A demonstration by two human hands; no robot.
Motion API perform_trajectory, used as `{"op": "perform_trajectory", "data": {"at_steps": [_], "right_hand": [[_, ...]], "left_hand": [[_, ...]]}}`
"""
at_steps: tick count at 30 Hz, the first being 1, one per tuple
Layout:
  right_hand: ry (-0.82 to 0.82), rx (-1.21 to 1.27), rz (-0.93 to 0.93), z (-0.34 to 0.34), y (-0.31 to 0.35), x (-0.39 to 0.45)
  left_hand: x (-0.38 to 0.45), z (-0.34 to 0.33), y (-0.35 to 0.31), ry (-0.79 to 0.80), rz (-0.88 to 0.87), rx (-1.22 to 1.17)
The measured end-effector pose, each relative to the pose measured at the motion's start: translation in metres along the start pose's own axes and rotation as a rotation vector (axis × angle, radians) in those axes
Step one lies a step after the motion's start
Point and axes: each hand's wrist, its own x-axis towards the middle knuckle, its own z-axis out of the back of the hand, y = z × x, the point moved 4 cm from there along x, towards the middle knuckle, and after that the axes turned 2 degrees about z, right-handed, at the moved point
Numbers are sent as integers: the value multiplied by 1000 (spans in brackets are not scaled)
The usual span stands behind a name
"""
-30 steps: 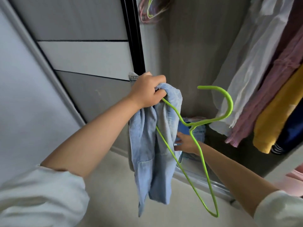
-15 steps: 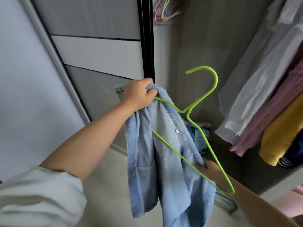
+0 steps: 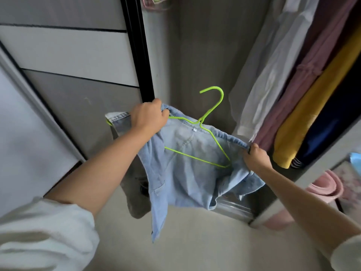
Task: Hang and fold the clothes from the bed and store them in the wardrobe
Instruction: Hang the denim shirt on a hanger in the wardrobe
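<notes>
A light blue denim garment (image 3: 187, 173) hangs spread between my hands in front of the open wardrobe (image 3: 195, 55). A bright green wire hanger (image 3: 212, 112) sits inside it, hook sticking up above the collar. My left hand (image 3: 149, 117) grips the garment's left shoulder together with the hanger's left arm. My right hand (image 3: 256, 157) pinches the garment's right edge beside the hanger's right corner. The lower part of the denim droops toward the floor.
White (image 3: 263, 75), mauve (image 3: 304, 75), yellow (image 3: 316, 106) and dark blue (image 3: 332, 126) clothes hang in the wardrobe at right. The black-framed sliding door (image 3: 136, 55) stands at left. Spare hangers (image 3: 154, 1) hang at the top. A pink rolled mat (image 3: 324, 186) lies lower right.
My right hand rose from the hanger's lower end and pulled the denim out to the right. The garment went from a bunched hanging bundle to spread over the hanger.
</notes>
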Motion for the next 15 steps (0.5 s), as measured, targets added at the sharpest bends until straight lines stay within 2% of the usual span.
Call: {"op": "perform_trajectory", "data": {"at_steps": [6,9,10,12,15], "right_hand": [[-172,194,40,31,58,-14],[-275,317,90,47,76,-28],[-263,319,133,43,81,-36],[-151,237,241,24,85,-53],[200,-19,313,-10,76,-62]], "left_hand": [[-3,-16,-25,75,118,-45],[0,-11,-26,74,241,-195],[0,-8,-22,66,298,-261],[4,0,-17,19,381,-372],[15,13,-12,-84,439,-519]]}}
